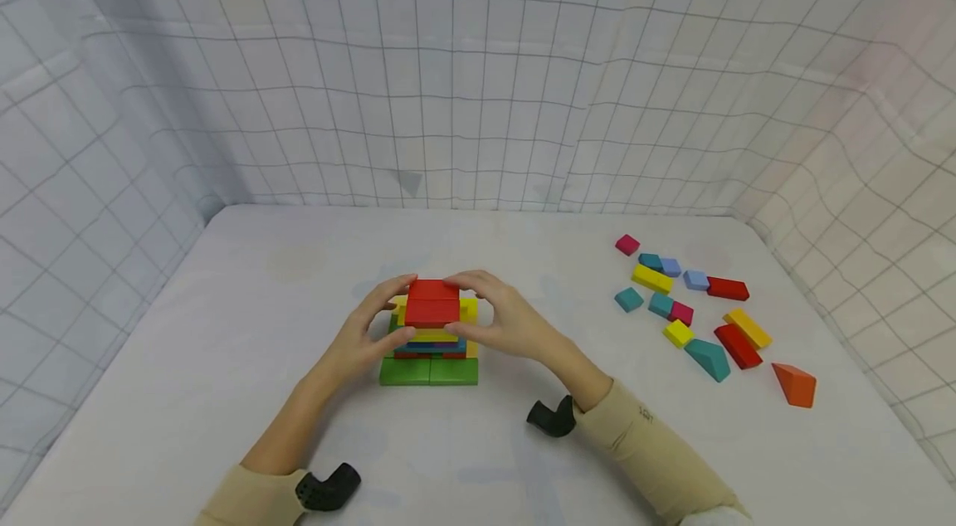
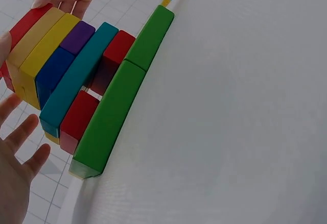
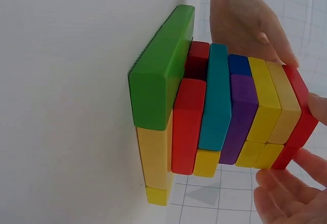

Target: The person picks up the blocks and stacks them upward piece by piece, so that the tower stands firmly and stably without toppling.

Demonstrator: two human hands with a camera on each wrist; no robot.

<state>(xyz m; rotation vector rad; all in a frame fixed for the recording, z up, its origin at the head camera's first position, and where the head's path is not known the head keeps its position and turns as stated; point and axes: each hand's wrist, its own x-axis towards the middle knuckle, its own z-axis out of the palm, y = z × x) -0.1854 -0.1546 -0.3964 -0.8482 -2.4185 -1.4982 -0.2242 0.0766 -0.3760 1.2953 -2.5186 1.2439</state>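
A layered tower of wooden blocks (image 1: 433, 335) stands on the table, with green blocks (image 2: 117, 96) at its front base. Above these come red, teal (image 3: 216, 96), blue, purple (image 3: 240, 112) and yellow layers. Two red blocks (image 1: 433, 312) lie side by side on top. At their left end my left hand (image 1: 368, 328) holds the pair, thumb at the near edge and index finger at the far edge. My right hand (image 1: 511, 323) grips their right end the same way. The remaining fingers of both hands spread behind the tower, partly hidden in the head view.
Loose blocks lie scattered on the right side of the table, among them a yellow block (image 1: 652, 278), a teal block (image 1: 708, 358), red blocks (image 1: 738, 346) and an orange wedge (image 1: 795, 385). White gridded cloth (image 1: 478, 94) walls the table's back and sides.
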